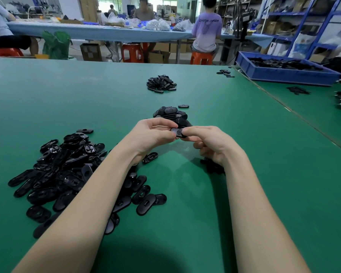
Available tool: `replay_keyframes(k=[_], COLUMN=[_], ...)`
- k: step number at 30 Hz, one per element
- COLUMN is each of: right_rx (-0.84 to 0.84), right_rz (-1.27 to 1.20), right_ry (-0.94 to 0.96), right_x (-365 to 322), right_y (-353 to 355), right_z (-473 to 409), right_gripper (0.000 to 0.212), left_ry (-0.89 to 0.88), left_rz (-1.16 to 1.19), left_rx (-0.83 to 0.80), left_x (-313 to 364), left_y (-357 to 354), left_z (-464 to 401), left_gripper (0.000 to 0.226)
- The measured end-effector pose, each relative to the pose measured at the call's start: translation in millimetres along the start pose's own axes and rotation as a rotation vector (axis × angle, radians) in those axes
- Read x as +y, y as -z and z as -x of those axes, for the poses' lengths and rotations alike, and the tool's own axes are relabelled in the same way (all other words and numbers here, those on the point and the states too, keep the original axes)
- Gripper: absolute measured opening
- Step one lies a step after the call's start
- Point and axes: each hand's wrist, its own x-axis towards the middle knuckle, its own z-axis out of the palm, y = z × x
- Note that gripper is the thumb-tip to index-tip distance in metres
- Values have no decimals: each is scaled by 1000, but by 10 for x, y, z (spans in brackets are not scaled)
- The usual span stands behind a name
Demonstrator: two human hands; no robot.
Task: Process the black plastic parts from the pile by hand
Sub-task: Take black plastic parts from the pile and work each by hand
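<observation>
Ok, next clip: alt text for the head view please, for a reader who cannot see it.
Both hands, left hand and right hand, pinch one small black plastic part above a green table. A large loose pile of similar parts lies under the left forearm, a smaller heap sits just beyond the hands, and a third heap lies farther back.
</observation>
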Motion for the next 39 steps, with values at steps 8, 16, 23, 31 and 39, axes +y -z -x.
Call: replay_keyframes(k=[8, 16, 23, 31, 39], right_rx=[37, 51, 63, 85, 33], right_rz=[125, 275, 278, 291, 264], right_ry=[51, 205, 203, 196, 197], right_x=[35, 79, 77, 76, 74], right_y=[-10, -74, -101, -113, -96], right_z=[-1, -41, -36, -18, 1], right_gripper=[4, 4, 4, 6, 8], left_ry=[38, 81, 102, 117, 137], left_rz=[-50, -129, -153, -161, -144], left_rx=[20, 70, 107, 83, 61], left_x=[3, -48, -90, -77, -84], left_y=[-16, -14, -14, -1, 20], left_z=[12, -6, -38, -35, -30], left_gripper=[15, 16, 18, 18, 17])
